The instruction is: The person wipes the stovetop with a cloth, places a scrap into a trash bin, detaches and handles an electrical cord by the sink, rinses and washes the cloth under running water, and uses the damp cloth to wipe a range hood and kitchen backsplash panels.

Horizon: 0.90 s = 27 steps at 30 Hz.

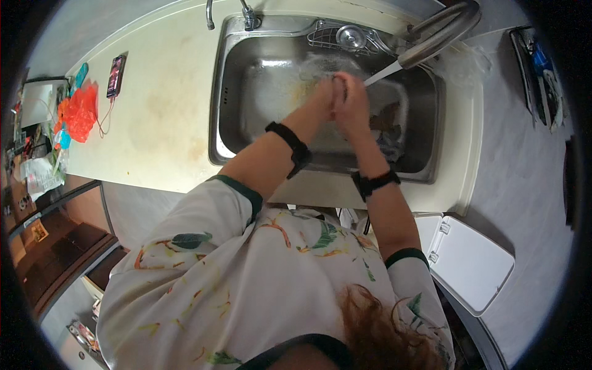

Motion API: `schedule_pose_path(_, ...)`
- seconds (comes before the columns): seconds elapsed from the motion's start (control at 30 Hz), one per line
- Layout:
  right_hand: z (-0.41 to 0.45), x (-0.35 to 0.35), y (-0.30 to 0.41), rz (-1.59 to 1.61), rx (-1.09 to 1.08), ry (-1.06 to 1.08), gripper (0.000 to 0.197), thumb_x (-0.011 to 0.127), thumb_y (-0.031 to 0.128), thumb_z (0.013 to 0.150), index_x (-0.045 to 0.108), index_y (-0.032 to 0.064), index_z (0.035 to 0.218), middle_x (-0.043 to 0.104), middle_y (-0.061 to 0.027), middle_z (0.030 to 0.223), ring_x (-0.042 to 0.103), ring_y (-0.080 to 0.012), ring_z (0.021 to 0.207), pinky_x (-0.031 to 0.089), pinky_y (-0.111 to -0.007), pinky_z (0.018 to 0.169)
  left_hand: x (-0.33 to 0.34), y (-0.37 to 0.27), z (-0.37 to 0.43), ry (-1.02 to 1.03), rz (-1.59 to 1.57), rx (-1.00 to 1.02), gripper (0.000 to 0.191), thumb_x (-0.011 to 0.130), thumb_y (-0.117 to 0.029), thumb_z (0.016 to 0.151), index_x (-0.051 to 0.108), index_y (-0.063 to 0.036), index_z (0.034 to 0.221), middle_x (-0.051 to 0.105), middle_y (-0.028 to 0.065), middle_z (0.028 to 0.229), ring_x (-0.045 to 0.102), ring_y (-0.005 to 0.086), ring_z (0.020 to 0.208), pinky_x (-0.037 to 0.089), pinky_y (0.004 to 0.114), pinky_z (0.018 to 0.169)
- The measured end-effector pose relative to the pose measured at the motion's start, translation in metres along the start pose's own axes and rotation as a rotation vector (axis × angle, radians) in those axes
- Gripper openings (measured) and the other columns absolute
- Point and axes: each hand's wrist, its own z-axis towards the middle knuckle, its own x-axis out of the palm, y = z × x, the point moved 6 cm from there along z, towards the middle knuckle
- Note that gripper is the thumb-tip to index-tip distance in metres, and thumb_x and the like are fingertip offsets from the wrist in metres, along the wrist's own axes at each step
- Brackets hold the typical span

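Over the stainless steel sink [259,111], my left hand [325,95] and my right hand [351,99] are pressed together. A dark rounded edge shows between them, but what it belongs to cannot be told. Water streams from the spout of the metal faucet [428,48] beside my right hand. Below and right of the hands, a brownish item and a greyish, cloth-like item [391,145] lie on the sink floor. A black band circles each forearm. Blur and overlap hide the fingertips.
A wire rack [323,39] with a metal strainer [351,37] sits at the sink's far edge. A small tap [249,19] stands at its back left. On the left counter lie a phone [116,76] with a cable and a red plastic bag [81,113]. A white lidded bin [471,263] stands open below right.
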Motion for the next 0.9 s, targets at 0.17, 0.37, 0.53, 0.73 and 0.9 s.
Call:
schedule_pose_path(0.17,0.008,-0.009,-0.08,0.259,0.74,-0.047,0.034,0.052,0.029,0.088,0.058,0.0009,0.107,0.06,-0.0187,0.11,0.055,-0.033,0.104,0.042,-0.04,0.088,0.002,0.02,0.006,-0.097,0.211,-0.085,0.027,0.042,-0.029,0.089,0.054,-0.0065,0.081,0.054,0.0075,0.072,0.051,0.0193,0.059,0.039,0.036,0.044)
schedule_pose_path(0.37,0.009,-0.002,-0.009,0.057,0.107,-0.074,0.026,0.055,0.026,0.086,0.058,0.0076,0.105,0.064,-0.0124,0.097,0.061,-0.0333,0.087,0.046,-0.04,0.08,-0.02,0.018,0.042,0.165,-0.073,-0.039,0.027,0.044,-0.033,0.091,0.055,-0.0085,0.087,0.057,0.0056,0.073,0.053,0.016,0.058,0.038,0.029,0.038)
schedule_pose_path(0.53,0.008,-0.007,-0.109,0.383,0.55,-0.126,0.034,0.055,0.027,0.083,0.055,0.0056,0.11,0.062,-0.0145,0.101,0.06,-0.0361,0.09,0.046,-0.042,0.081,0.0,0.016,-0.002,-0.01,0.096,-0.17,0.029,0.044,-0.034,0.091,0.056,-0.0078,0.099,0.06,0.008,0.094,0.059,0.0173,0.082,0.047,0.026,0.047)
schedule_pose_path(0.73,-0.021,0.004,0.044,-0.174,-0.258,0.068,0.043,0.06,0.018,0.079,0.053,0.0013,0.119,0.055,-0.0191,0.117,0.047,-0.0361,0.114,0.033,-0.045,0.1,-0.01,0.01,-0.004,0.189,-0.283,-0.155,0.028,0.043,-0.034,0.091,0.056,-0.0104,0.097,0.06,0.0065,0.09,0.059,0.0197,0.076,0.046,0.028,0.05)
schedule_pose_path(0.9,0.029,0.009,-0.032,-0.161,0.085,0.22,0.027,0.05,0.014,0.084,0.055,0.0054,0.109,0.059,-0.0152,0.103,0.055,-0.0366,0.096,0.043,-0.04,0.085,-0.014,0.043,0.005,0.165,-0.044,-0.19,0.033,0.046,-0.037,0.092,0.055,-0.0073,0.102,0.06,0.0061,0.088,0.059,0.0212,0.079,0.052,0.035,0.077)
